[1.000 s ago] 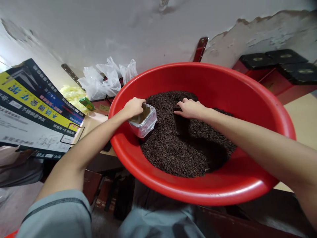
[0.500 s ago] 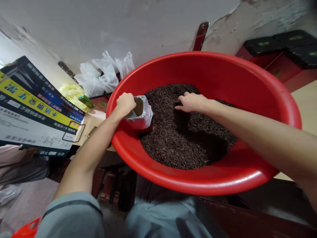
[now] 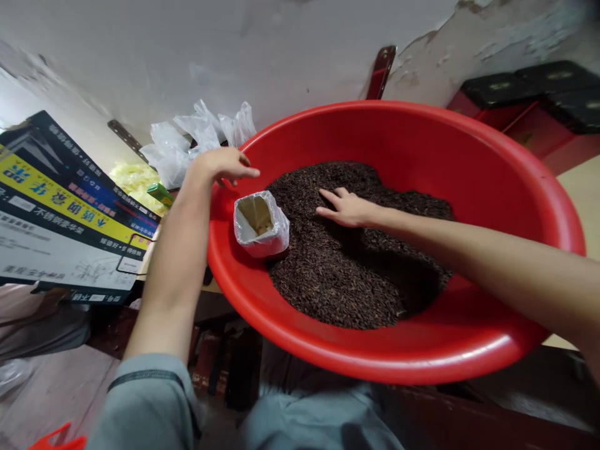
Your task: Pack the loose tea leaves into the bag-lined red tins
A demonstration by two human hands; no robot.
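Note:
A large red plastic basin (image 3: 328, 350) holds a heap of dark, thin, dry pieces (image 3: 328, 284) that look like loose tea leaves. At its left inner side stands a red box with a clear plastic liner (image 3: 275, 240), its mouth open and tan inside. My left hand (image 3: 227, 165) hovers over the basin's left rim, just above the box and apart from it, with fingers stretched out and nothing held. On the heap, right of the box, rests my right hand (image 3: 349, 208), palm down with its fingers spread; some fingertips touch the dark pieces.
Clear plastic bags (image 3: 173, 150) stand behind the basin on the left. A printed cardboard box (image 3: 70, 212) and a small green packet (image 3: 160, 194) are at the left. Red boxes with black lids (image 3: 506, 90) line the back right against the wall.
My left hand has let go of the lined box and lifted up and back. The box now stands more upright. My right hand has come slightly nearer and lower onto the heap.

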